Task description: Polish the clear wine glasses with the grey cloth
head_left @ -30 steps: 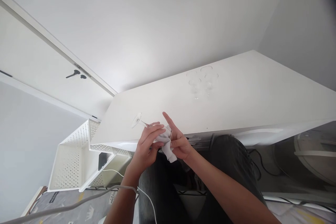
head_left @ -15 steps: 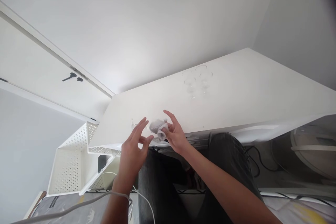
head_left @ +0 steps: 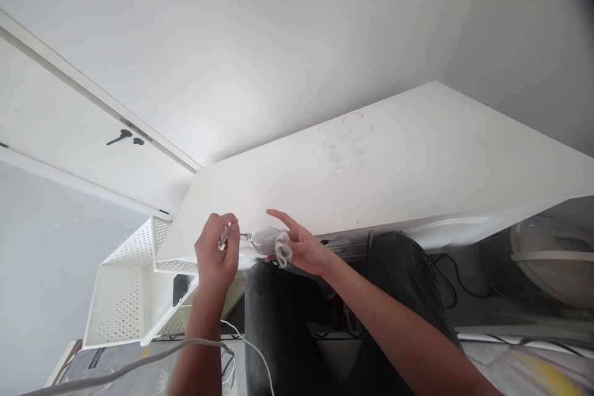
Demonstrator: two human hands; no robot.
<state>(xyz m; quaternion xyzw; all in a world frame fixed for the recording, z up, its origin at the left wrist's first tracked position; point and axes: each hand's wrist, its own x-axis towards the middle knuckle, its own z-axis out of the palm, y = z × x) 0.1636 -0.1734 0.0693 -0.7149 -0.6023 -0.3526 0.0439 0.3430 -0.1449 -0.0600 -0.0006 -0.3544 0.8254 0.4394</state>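
Here, by the worktop (head_left: 394, 173) edge, the left hand (head_left: 216, 250) pinches a glass (head_left: 262, 244); the right hand (head_left: 304, 250), one finger spread, grips cloth (head_left: 283, 250).

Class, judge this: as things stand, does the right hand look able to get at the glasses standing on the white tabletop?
Probably yes, once freed: the right hand holds a white cloth at the held glass. Only flat tabletop seems to lie between it and the standing glasses.
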